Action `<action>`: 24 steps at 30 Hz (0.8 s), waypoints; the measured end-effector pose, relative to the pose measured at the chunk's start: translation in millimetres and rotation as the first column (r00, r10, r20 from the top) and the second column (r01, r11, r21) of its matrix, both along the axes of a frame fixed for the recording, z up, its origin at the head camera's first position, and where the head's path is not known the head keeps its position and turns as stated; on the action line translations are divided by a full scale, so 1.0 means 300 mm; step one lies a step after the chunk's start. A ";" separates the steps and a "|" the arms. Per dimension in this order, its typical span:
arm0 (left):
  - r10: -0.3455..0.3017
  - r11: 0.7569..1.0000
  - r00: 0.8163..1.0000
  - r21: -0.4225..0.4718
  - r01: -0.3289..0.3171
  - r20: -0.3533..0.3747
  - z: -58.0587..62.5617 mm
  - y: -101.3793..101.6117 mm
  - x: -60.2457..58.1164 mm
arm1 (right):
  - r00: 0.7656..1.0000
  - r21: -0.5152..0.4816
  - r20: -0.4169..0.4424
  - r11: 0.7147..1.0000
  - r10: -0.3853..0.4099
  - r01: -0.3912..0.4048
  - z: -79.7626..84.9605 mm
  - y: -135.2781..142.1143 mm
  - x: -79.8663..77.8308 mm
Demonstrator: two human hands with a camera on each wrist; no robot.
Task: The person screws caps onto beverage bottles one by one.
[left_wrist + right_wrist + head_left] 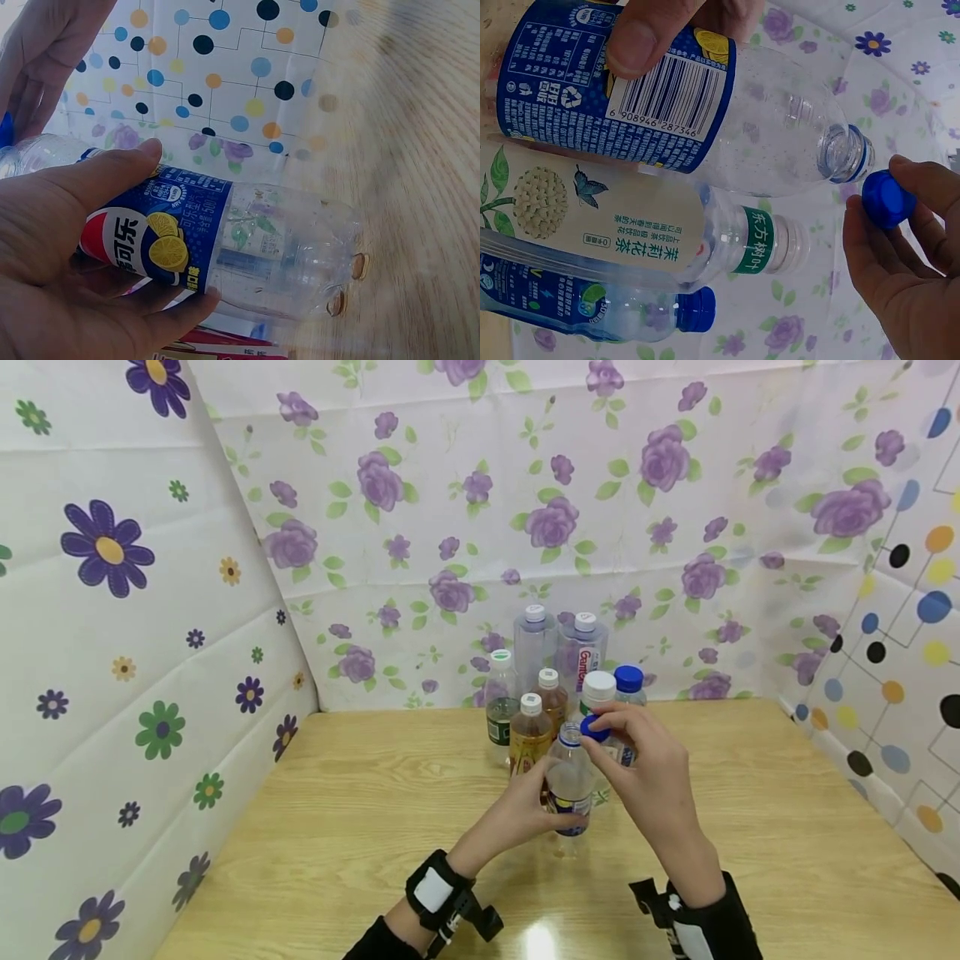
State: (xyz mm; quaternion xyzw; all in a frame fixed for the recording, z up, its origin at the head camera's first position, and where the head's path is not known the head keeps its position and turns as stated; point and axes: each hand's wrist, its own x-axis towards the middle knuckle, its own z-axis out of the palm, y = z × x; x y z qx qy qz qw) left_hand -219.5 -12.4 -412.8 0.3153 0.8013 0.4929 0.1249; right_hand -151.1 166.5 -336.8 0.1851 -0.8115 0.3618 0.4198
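My left hand (pixel 517 814) grips a clear plastic soda bottle (pixel 285 232) around its blue label with lemon slices. The bottle stands upright at the front of the bottle group, its threaded mouth (pixel 847 154) uncovered. Between thumb and fingers, my right hand (pixel 656 756) pinches a blue bottle cap (pixel 889 199), held just off the mouth and to its right. Right behind the soda bottle is a tea bottle (pixel 592 217) with a cream label, a green neck band and a white cap. Part of the soda bottle's label is hidden under the left fingers.
Two brown drink bottles (pixel 530 735) and a green-labelled bottle (pixel 501 710) stand to the left. A blue-capped bottle (pixel 628 678) is at the right. Two large clear bottles (pixel 535 639) stand at the back by the flowered cloth (pixel 420 552). Wooden tabletop (pixel 360 810) lies around the group.
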 end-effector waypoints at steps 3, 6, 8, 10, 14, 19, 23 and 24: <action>-0.005 1.000 1.000 -0.007 0.005 -0.015 0.002 0.001 0.002 | 1.000 -0.040 -0.023 0.999 0.013 -0.014 -0.001 -0.002 -0.006; -0.007 1.000 1.000 -0.014 0.007 -0.021 0.003 -0.001 0.005 | 0.998 -0.064 -0.039 0.997 0.039 -0.042 -0.007 -0.008 -0.015; -0.005 1.000 1.000 -0.017 0.005 -0.020 0.002 -0.003 0.006 | 0.997 -0.070 -0.039 0.996 0.060 -0.063 -0.013 -0.014 -0.022; -0.007 1.000 1.000 -0.016 0.006 -0.018 0.001 -0.005 0.007 | 0.996 -0.071 -0.030 0.994 0.079 -0.081 -0.019 -0.019 -0.028; -0.020 1.000 0.999 -0.011 0.019 -0.030 0.001 -0.004 0.006 | 0.997 -0.073 -0.015 0.994 0.081 -0.082 -0.028 -0.023 -0.036; -0.023 1.000 0.999 -0.013 0.023 -0.037 0.002 -0.001 0.004 | 0.997 -0.070 -0.006 0.994 0.078 -0.079 -0.034 -0.025 -0.043; -0.020 1.000 0.999 -0.011 0.020 -0.041 0.000 0.002 0.005 | 0.996 -0.045 -0.001 0.995 0.084 -0.084 -0.040 -0.028 -0.049; -0.019 1.000 0.999 -0.011 0.018 -0.043 0.000 0.003 0.006 | 0.997 -0.039 0.001 0.996 0.082 -0.082 -0.042 -0.028 -0.050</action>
